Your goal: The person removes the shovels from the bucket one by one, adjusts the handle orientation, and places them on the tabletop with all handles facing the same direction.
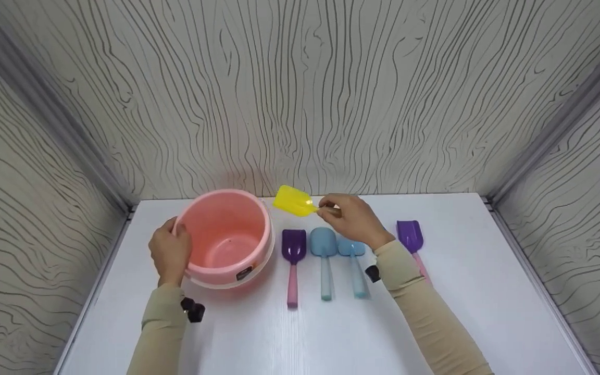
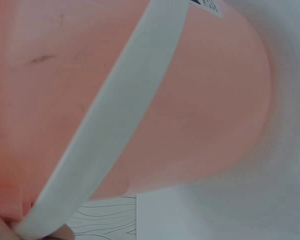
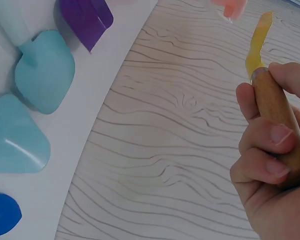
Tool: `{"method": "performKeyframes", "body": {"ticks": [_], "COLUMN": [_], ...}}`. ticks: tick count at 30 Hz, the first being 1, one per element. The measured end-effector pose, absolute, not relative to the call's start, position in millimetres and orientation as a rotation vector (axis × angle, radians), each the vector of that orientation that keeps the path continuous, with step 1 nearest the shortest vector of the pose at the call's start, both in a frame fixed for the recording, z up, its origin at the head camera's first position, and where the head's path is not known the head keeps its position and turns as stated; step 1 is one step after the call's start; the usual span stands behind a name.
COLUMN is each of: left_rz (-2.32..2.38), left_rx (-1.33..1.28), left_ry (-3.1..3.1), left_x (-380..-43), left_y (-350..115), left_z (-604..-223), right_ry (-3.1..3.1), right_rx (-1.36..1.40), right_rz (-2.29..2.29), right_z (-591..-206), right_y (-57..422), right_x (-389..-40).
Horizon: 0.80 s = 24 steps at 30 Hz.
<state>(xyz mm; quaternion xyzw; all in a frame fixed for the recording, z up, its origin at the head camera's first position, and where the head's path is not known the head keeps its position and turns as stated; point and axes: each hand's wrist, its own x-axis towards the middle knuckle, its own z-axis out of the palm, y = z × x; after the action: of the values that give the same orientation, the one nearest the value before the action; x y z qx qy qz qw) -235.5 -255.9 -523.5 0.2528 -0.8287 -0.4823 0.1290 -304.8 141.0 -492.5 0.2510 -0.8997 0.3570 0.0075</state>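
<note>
My left hand [image 1: 171, 253] grips the left rim of a pink bucket [image 1: 227, 255], thumb over the inside. The bucket's mouth tips toward the head camera, and its white carrying handle [image 2: 115, 110] slants across the side in the left wrist view. In my right hand [image 1: 354, 216] is a small yellow toy shovel [image 1: 293, 201], lifted above the table right of the bucket. Its wooden handle [image 3: 277, 120] lies in my curled fingers, with the blade pointing toward the bucket's side.
On the white table [image 1: 258, 338] lie a purple scoop with pink handle [image 1: 294, 245], two light blue shovels [image 1: 323, 242] and another purple scoop [image 1: 409, 235]. A blue piece [image 3: 2, 214] shows at the right wrist view's edge. Wood-patterned panels [image 1: 300, 104] enclose the table.
</note>
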Motion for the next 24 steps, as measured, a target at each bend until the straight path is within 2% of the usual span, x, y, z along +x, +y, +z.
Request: {"method": "performKeyframes", "body": {"ticks": [8, 24], "left_rz": [-1.365, -1.356], "left_rx": [0.717, 0.705], "left_ry": [-2.409, -2.448], "left_x": [-235.5, -236.5], "left_y": [-257.8, -258.4], "left_z": [-523.1, -524.3], "right_ry": [-2.829, -2.893], "right_rx": [0.593, 0.304], "right_rz": [1.226, 1.105], "right_z": [-505.5, -535.1], "right_y": [183.0, 269.4], "right_x": [-305.4, -296.8]}}
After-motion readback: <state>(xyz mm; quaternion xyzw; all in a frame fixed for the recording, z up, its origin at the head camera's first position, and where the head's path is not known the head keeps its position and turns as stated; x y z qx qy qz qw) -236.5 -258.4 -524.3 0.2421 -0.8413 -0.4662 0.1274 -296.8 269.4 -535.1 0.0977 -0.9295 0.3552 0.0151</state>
